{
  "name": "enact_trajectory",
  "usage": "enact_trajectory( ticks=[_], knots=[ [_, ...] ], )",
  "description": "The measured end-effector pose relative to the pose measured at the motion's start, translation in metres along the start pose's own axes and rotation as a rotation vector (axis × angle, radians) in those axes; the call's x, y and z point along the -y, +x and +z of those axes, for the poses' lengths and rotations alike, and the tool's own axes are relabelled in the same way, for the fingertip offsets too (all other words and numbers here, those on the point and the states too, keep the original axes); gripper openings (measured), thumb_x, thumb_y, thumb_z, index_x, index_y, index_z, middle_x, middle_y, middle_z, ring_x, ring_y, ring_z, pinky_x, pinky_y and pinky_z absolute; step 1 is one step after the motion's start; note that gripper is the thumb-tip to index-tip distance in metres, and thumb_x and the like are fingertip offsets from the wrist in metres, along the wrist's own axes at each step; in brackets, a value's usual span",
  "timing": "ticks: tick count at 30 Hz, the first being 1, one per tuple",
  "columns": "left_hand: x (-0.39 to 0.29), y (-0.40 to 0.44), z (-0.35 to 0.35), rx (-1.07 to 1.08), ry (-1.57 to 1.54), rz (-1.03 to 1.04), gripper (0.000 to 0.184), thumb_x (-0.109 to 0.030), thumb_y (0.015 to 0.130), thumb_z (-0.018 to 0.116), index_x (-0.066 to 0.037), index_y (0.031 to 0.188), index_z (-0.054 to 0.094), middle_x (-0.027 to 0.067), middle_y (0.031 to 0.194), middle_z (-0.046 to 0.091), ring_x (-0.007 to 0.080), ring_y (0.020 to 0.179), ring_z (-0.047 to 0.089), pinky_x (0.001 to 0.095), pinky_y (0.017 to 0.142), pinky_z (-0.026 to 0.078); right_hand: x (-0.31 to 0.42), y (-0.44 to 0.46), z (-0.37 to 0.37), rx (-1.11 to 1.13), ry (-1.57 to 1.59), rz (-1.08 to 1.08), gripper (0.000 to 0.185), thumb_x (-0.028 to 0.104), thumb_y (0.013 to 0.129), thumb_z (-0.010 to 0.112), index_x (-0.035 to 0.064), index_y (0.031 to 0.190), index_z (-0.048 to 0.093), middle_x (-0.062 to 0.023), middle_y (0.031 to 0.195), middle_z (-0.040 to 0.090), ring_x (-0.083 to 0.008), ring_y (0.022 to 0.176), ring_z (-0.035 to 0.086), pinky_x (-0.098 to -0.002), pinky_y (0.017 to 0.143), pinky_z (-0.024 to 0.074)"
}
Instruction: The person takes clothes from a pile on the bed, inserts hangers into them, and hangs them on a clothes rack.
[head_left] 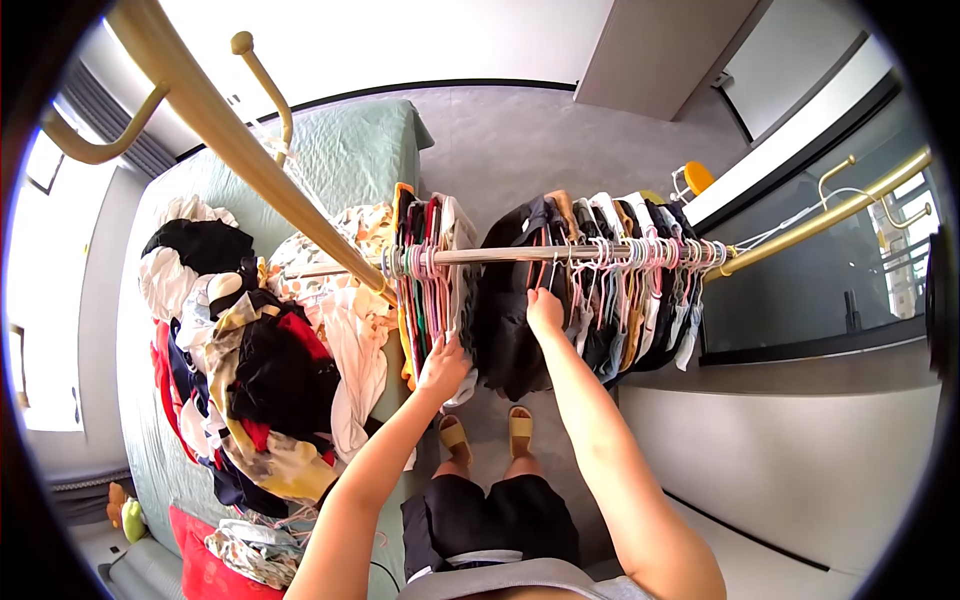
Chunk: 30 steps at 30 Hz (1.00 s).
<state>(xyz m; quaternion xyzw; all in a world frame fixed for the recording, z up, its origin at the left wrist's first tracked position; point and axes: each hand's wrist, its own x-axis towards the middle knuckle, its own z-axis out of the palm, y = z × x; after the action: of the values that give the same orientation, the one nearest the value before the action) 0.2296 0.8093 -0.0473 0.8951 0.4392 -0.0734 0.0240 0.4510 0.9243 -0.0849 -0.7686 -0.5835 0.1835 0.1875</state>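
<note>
Arms (610, 430) reach forward from my body, the right one straighter. My left hand (443, 370) lies half unfurled, fingertips against the pale garment (459, 290) ending the left-hand bunch. My right hand (545, 312) is curled against the black garment (505, 335) hanging mid-rail (500, 255); whether it pinches cloth or hanger, I cannot tell.

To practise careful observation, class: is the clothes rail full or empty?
Partly full: hanger hooks line two parts of the clothes rail, leaving bare rail between.
</note>
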Motion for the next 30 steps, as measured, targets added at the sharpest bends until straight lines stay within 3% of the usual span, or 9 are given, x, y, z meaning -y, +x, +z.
enact_trajectory(
  ticks=[1, 6, 11, 16, 17, 18, 20, 26, 30],
  knots=[
    [-0.004, 0.005, 0.003, -0.105, -0.048, -0.046, 0.016, -0.016, 0.073, 0.057, -0.009, 0.085, 0.067, 0.0103, 0.105, 0.056, 0.0313, 0.119, 0.039, 0.0463, 0.104, 0.026, -0.011, 0.007, -0.005, 0.02, -0.009, 0.021, 0.033, 0.034, 0.088, 0.05, 0.0035, 0.081, 0.06, -0.0212, 0.077, 0.062, -0.0404, 0.077, 0.06, -0.0493, 0.068, 0.0469],
    [-0.023, 0.035, -0.004, -0.056, -0.183, -0.274, 0.021, -0.013, 0.072, 0.054, -0.011, 0.089, 0.066, 0.0093, 0.104, 0.055, 0.0297, 0.118, 0.039, 0.0443, 0.102, 0.027, -0.085, 0.041, -0.023, 0.003, 0.061, 0.183, 0.044, 0.038, 0.085, 0.054, -0.0034, 0.075, 0.064, -0.0236, 0.076, 0.062, -0.0401, 0.075, 0.061, -0.0477, 0.068, 0.0475],
    [-0.031, 0.045, 0.014, -0.112, -0.189, -0.354, 0.021, -0.016, 0.07, 0.059, -0.011, 0.089, 0.066, 0.011, 0.105, 0.056, 0.0313, 0.119, 0.04, 0.0444, 0.102, 0.028, -0.092, 0.036, -0.053, 0.126, -0.012, 0.18, 0.05, 0.048, 0.08, 0.06, -0.0011, 0.069, 0.065, -0.0217, 0.068, 0.062, -0.0385, 0.07, 0.062, -0.0464, 0.063, 0.0481],
    [-0.055, 0.037, 0.001, -0.313, -0.315, -0.444, 0.015, -0.012, 0.068, 0.058, -0.011, 0.081, 0.065, 0.0073, 0.094, 0.056, 0.0248, 0.106, 0.048, 0.0375, 0.092, 0.035, -0.07, 0.021, -0.091, 0.072, -0.228, -0.088, 0.048, 0.049, 0.076, 0.063, 0.0032, 0.064, 0.062, -0.0126, 0.063, 0.063, -0.0334, 0.066, 0.062, -0.0425, 0.059, 0.0469],
    [-0.062, 0.03, 0.002, -0.381, -0.354, -0.467, 0.016, -0.012, 0.067, 0.058, -0.011, 0.081, 0.065, 0.0063, 0.094, 0.056, 0.0242, 0.105, 0.048, 0.0368, 0.092, 0.035, -0.07, 0.013, -0.087, 0.022, -0.164, -0.133, 0.043, 0.046, 0.076, 0.064, 0.0048, 0.065, 0.059, -0.0119, 0.069, 0.061, -0.0331, 0.067, 0.06, -0.0432, 0.059, 0.0447],
    [-0.067, 0.022, 0.002, -0.451, -0.385, -0.488, 0.016, -0.011, 0.067, 0.058, -0.011, 0.081, 0.065, 0.0053, 0.093, 0.056, 0.0235, 0.104, 0.049, 0.0362, 0.091, 0.035, -0.07, 0.004, -0.079, -0.171, -0.049, -0.34, 0.038, 0.039, 0.079, 0.063, 0.0058, 0.065, 0.053, -0.0089, 0.069, 0.057, -0.0317, 0.064, 0.056, -0.0432, 0.057, 0.0421],
    [-0.076, 0.0, 0.002, -0.54, -0.432, -0.56, 0.016, -0.008, 0.066, 0.058, -0.011, 0.08, 0.065, 0.0046, 0.094, 0.057, 0.024, 0.101, 0.051, 0.0371, 0.089, 0.037, -0.051, -0.02, -0.073, -0.232, 0.075, -0.483, 0.033, 0.031, 0.082, 0.062, 0.0062, 0.065, 0.048, -0.0071, 0.069, 0.051, -0.0289, 0.06, 0.052, -0.0414, 0.055, 0.0402],
    [-0.083, -0.107, 0.022, -0.632, -0.502, -0.931, 0.016, -0.005, 0.067, 0.058, -0.011, 0.081, 0.064, 0.005, 0.094, 0.058, 0.0253, 0.097, 0.052, 0.038, 0.085, 0.04, 0.029, -0.128, -0.03, 0.148, 0.311, -0.723, 0.027, 0.022, 0.08, 0.063, 0.0079, 0.064, 0.047, -0.0063, 0.064, 0.048, -0.0265, 0.06, 0.051, -0.0381, 0.054, 0.0409],
    [-0.067, -0.2, 0.047, -0.781, -0.46, -1.177, 0.013, -0.004, 0.068, 0.058, -0.009, 0.08, 0.063, 0.0076, 0.086, 0.06, 0.0288, 0.087, 0.055, 0.0391, 0.076, 0.045, 0.082, -0.186, 0.019, 0.401, 0.369, -0.788, 0.026, 0.023, 0.079, 0.066, 0.0043, 0.068, 0.053, -0.0074, 0.062, 0.055, -0.0245, 0.057, 0.055, -0.035, 0.055, 0.044]
  ],
)
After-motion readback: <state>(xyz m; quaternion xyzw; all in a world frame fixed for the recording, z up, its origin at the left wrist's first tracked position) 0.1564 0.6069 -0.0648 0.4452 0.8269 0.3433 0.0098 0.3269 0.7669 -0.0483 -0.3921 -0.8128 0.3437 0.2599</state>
